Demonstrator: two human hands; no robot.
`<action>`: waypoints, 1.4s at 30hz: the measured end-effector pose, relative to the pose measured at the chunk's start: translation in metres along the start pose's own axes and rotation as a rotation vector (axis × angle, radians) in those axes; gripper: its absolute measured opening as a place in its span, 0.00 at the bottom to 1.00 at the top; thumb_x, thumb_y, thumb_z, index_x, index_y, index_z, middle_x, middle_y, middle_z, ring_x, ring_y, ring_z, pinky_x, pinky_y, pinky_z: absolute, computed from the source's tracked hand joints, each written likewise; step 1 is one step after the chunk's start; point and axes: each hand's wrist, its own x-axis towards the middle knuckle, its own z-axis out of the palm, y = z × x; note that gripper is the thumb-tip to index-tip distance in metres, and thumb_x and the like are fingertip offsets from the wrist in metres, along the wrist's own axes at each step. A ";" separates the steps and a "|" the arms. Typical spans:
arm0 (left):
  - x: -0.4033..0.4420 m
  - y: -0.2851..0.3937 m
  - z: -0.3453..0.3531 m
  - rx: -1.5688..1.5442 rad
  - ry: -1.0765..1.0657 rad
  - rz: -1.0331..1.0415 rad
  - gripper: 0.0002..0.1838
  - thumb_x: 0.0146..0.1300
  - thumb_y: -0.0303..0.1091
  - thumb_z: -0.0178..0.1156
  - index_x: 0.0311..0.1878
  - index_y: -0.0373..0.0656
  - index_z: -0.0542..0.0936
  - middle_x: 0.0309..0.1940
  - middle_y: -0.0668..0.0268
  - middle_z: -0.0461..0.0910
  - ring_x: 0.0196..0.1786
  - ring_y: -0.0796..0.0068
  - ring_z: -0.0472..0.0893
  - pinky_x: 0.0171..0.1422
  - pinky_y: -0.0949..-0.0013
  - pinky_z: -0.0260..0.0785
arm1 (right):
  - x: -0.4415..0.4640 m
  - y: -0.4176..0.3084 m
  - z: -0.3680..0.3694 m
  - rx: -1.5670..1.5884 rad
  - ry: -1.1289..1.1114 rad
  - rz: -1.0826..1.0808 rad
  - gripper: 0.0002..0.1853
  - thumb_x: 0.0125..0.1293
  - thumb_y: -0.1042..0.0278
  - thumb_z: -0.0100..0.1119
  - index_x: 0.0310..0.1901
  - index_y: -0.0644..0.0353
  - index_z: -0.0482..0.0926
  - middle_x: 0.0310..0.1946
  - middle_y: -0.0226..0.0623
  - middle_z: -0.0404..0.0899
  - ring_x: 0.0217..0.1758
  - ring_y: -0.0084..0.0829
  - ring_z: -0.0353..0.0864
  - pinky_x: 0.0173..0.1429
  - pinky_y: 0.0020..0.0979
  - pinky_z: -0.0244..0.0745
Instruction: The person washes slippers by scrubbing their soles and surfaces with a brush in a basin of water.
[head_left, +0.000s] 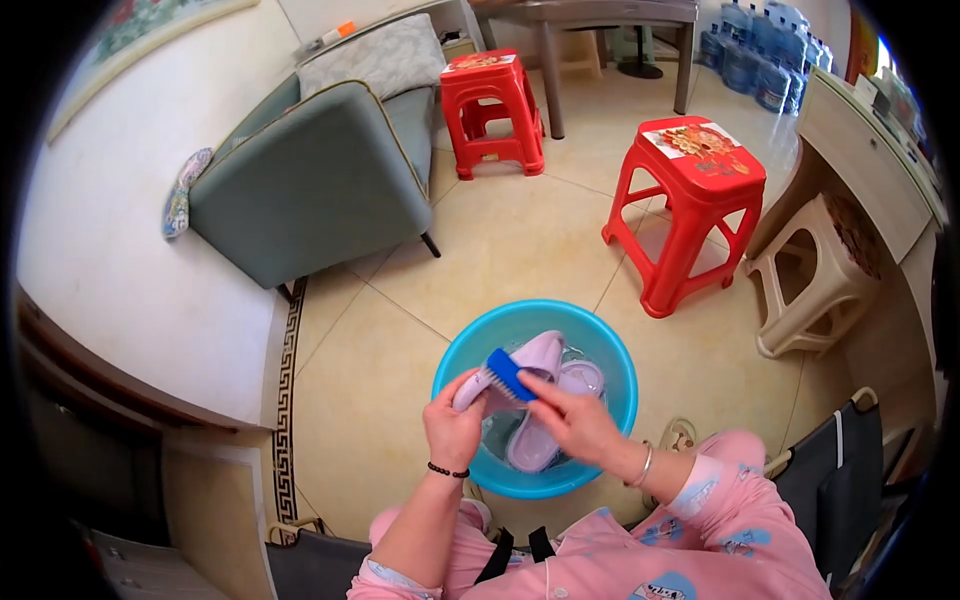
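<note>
Floor: basin near edge, centre; slipper inside. Armchair far left, by wall. First stool right of armchair, before table. Second stool nearer, further right. Third stool at desk, right edge. Bottles far right.

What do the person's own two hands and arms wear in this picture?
The left wrist has a bracelet of dark round beads. The right wrist has a silvery bangle. Both sleeves are pink, with pale blue cuffs and, on the right one, blue and white printed pictures. No glove covers the fingers.
</note>
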 end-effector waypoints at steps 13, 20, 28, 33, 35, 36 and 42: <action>-0.011 -0.017 0.008 -0.844 -0.501 -0.629 0.31 0.70 0.51 0.51 0.72 0.47 0.64 0.68 0.56 0.67 0.71 0.50 0.66 0.71 0.30 0.56 | 0.007 0.005 0.005 -0.151 0.022 -0.051 0.22 0.69 0.62 0.58 0.64 0.44 0.75 0.31 0.50 0.83 0.31 0.47 0.85 0.36 0.39 0.79; -0.001 -0.024 0.008 -1.102 -0.357 -0.728 0.35 0.72 0.59 0.45 0.71 0.42 0.64 0.68 0.53 0.68 0.69 0.50 0.69 0.73 0.42 0.59 | 0.003 -0.001 -0.002 -0.189 -0.122 -0.225 0.21 0.70 0.60 0.55 0.64 0.40 0.75 0.30 0.46 0.84 0.31 0.49 0.84 0.36 0.43 0.79; -0.001 -0.023 0.016 -1.204 -0.557 -0.685 0.30 0.75 0.51 0.40 0.70 0.38 0.64 0.66 0.49 0.70 0.65 0.46 0.72 0.71 0.42 0.63 | -0.014 -0.007 -0.015 -0.297 -0.185 -0.165 0.22 0.68 0.58 0.58 0.64 0.38 0.75 0.26 0.44 0.82 0.28 0.45 0.83 0.33 0.41 0.77; -0.005 -0.032 0.019 -1.269 -0.584 -0.598 0.29 0.75 0.48 0.41 0.71 0.39 0.63 0.68 0.52 0.68 0.67 0.46 0.71 0.71 0.37 0.62 | 0.008 0.021 -0.026 -0.474 0.069 -0.119 0.22 0.68 0.55 0.57 0.63 0.38 0.76 0.24 0.40 0.82 0.26 0.45 0.83 0.29 0.44 0.75; -0.004 -0.032 0.020 -1.266 -0.515 -0.630 0.29 0.75 0.49 0.41 0.71 0.39 0.63 0.67 0.51 0.68 0.67 0.45 0.70 0.71 0.36 0.62 | 0.003 0.017 -0.026 -0.358 0.064 -0.163 0.22 0.68 0.54 0.57 0.63 0.38 0.76 0.25 0.40 0.82 0.26 0.45 0.83 0.29 0.44 0.75; -0.003 -0.032 0.019 -1.270 -0.440 -0.656 0.30 0.75 0.49 0.40 0.71 0.39 0.62 0.67 0.50 0.68 0.67 0.45 0.70 0.71 0.36 0.62 | 0.000 0.013 -0.025 -0.245 0.051 -0.210 0.21 0.68 0.54 0.56 0.63 0.37 0.76 0.25 0.40 0.82 0.26 0.44 0.83 0.29 0.43 0.75; 0.008 -0.035 0.018 -1.126 -0.530 -0.572 0.36 0.74 0.57 0.38 0.74 0.38 0.58 0.69 0.45 0.65 0.69 0.40 0.67 0.72 0.34 0.58 | -0.015 -0.003 -0.017 -0.427 -0.137 -0.124 0.21 0.69 0.53 0.56 0.63 0.38 0.76 0.26 0.42 0.83 0.27 0.44 0.83 0.30 0.43 0.76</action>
